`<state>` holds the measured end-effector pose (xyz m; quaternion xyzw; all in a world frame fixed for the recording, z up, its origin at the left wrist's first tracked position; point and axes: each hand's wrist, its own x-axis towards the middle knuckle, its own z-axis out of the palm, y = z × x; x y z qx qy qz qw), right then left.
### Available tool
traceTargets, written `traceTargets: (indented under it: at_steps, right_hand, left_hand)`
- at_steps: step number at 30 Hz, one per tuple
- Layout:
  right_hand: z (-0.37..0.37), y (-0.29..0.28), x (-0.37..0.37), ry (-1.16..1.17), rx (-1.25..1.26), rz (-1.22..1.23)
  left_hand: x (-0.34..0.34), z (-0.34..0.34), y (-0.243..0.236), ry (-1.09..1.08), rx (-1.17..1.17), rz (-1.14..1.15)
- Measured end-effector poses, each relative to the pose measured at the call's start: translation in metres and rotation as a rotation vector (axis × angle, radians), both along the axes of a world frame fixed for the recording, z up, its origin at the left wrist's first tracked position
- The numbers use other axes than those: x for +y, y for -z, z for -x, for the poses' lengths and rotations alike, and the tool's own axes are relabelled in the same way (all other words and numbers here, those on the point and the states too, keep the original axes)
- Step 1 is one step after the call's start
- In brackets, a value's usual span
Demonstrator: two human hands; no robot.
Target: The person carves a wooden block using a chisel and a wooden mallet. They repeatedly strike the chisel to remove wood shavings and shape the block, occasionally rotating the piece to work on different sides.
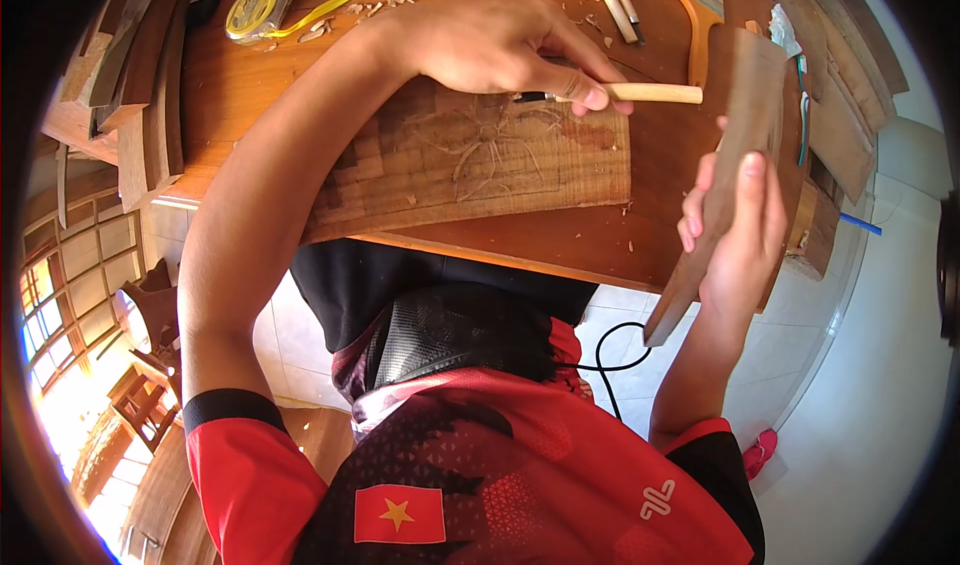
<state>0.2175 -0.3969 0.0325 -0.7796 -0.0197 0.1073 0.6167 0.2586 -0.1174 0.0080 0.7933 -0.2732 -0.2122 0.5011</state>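
Observation:
My left hand (500,50) is closed around a carving chisel, its pale round wooden handle (660,93) sticking out to the right. A dark part of the chisel shows under the palm; its tip is hidden. Below it lies a brown wooden board (400,180) with carved, branching lines. In my right hand (745,215), beside the table's right side, is a long flat wooden bar (750,95). The bar stands steeply tilted, its upper end blurred and just right of the chisel handle's end, with a small gap between them.
On the wooden table (520,240) lie a yellow tape measure (255,10), a flat brush (698,20), two more slim wooden handles (612,0) and scattered shavings. Wood boards are stacked at left (150,95) and right (840,95). A black cable (602,350) loops below the table edge.

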Motion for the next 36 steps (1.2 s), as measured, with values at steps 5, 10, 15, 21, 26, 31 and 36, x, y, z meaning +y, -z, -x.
traceTargets:
  at_steps: [5,10,15,21,26,31,36]
  right_hand:
    - [0.001,0.0,0.003,0.049,-0.02,-0.03]
    - [0.0,0.004,0.002,-0.046,0.021,0.016]
    - [0.001,0.004,0.0,-0.008,0.02,-0.028]
    - [0.0,0.004,0.0,-0.07,0.032,0.012]
    - [-0.001,0.004,0.001,-0.034,0.026,-0.023]
    - [0.002,0.007,0.001,0.0,0.019,-0.052]
    - [0.003,0.005,0.006,-0.006,0.004,-0.028]
  left_hand:
    - [0.0,-0.002,0.003,0.004,-0.026,0.002]
    - [0.001,-0.001,0.0,-0.007,-0.028,-0.017]
    - [0.001,0.0,0.004,-0.012,-0.004,0.005]
    - [0.001,-0.001,0.004,-0.004,0.008,-0.019]
    - [0.001,-0.002,0.004,0.015,-0.025,-0.009]
    - [0.001,-0.002,0.005,-0.011,-0.011,-0.006]
    - [0.003,0.0,0.009,-0.012,-0.053,0.036]
